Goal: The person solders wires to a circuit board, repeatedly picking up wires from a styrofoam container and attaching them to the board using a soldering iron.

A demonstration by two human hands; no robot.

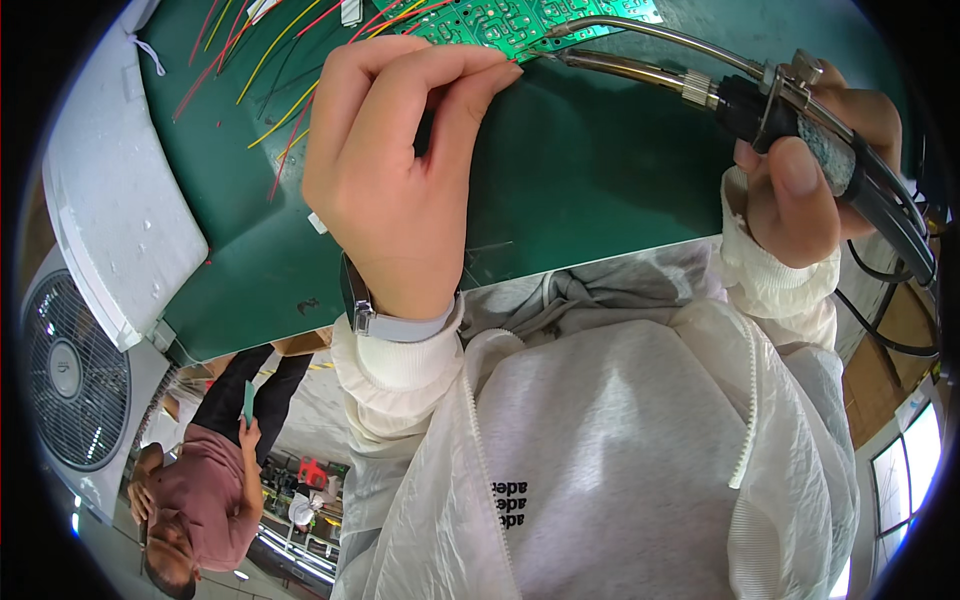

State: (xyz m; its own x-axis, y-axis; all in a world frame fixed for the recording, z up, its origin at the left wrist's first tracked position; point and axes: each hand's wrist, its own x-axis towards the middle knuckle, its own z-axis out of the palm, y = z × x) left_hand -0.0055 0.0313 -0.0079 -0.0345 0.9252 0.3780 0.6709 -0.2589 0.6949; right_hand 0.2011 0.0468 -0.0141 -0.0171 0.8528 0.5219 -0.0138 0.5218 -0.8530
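My left hand (400, 180) is closed in a pinch at the near edge of a green circuit board (480, 22), with a bit of thin red wire (516, 62) showing at the fingertips. Around the handle of a soldering iron (735, 103), the fingers of my right hand (815, 185) are wrapped. A curved metal tube (660, 32) is clamped along the iron, and both tips meet at the board's edge, just right of my left fingertips. Loose red, yellow and black wires (262, 75) lie left of my left hand, some running behind it.
The green work surface (590, 190) ends in an edge close to my body. A white panel (120, 170) borders it on the left, beside a fan (75, 370). Black cables (890, 345) hang at the right. Farther off at lower left, a person (205, 480) holds a green object.
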